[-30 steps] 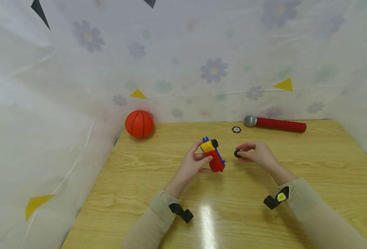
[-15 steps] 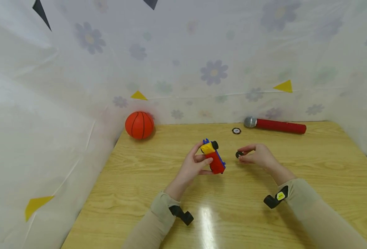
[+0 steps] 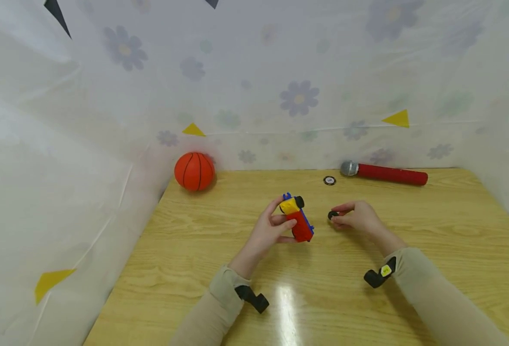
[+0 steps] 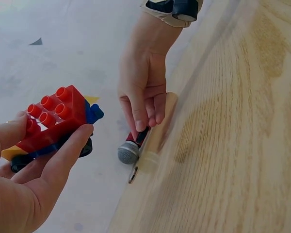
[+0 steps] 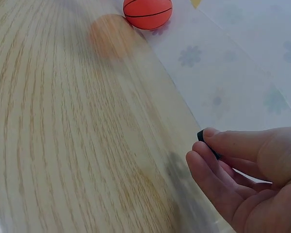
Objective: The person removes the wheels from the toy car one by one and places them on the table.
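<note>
My left hand (image 3: 266,229) grips a toy brick car (image 3: 301,226) above the table, tilted with its yellow end away from me. In the left wrist view the car's red studded brick (image 4: 58,114) sits on a blue base with black wheels. To the right of it, my right hand (image 3: 359,219) pinches a small black toy wheel (image 3: 333,215) between thumb and fingertips, apart from the car. The right wrist view shows the wheel's dark edge (image 5: 202,136) beside the thumb; the fingers hide much of it. One black wheel (image 3: 299,202) shows at the car's yellow end.
An orange toy basketball (image 3: 194,171) rests at the table's back left corner. A red-handled microphone (image 3: 390,174) lies along the back right edge, with a black-and-white round chip (image 3: 330,180) left of it. Flower-patterned sheeting (image 3: 254,86) stands behind the wooden table (image 3: 185,269).
The black wheel has turned in my right fingers: its face with the hub showed half a second ago and is darker now. My left hand and the car have hardly moved.
</note>
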Demonstrator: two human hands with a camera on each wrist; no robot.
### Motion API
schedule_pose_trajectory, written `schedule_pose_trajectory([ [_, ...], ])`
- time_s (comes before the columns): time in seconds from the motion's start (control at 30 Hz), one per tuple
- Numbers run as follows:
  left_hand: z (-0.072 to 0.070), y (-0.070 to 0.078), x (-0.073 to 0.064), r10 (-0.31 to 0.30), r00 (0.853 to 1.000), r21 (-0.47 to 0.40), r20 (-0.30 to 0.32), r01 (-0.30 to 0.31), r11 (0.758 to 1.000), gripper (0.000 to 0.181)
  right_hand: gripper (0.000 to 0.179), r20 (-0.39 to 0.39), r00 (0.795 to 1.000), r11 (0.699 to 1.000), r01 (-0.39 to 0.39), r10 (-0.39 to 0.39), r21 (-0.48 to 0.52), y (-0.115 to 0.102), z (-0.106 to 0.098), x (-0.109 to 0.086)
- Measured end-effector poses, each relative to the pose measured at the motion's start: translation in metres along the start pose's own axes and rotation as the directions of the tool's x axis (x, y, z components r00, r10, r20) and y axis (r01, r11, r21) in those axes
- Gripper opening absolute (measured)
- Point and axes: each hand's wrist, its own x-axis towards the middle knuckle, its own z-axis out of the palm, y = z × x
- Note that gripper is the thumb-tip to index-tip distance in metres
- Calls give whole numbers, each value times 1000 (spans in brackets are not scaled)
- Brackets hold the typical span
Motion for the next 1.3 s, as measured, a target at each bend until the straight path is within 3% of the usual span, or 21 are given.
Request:
schedule_pose_trajectory([
  [0.2,0,-1,-2,-2,1000,-11,0,2,1000,73,46,31,998,993,-49,46,109,7,4,5],
  [0.4,1,-1,-2,3,1000,-20,1,-3,1000,72,44,36,997,992,-73,69,99,10,6,7],
  [1.3,1,-3,0,3,1000,-34,20,-2,999,72,45,9,999,996,-39,39,75,14,5,4],
])
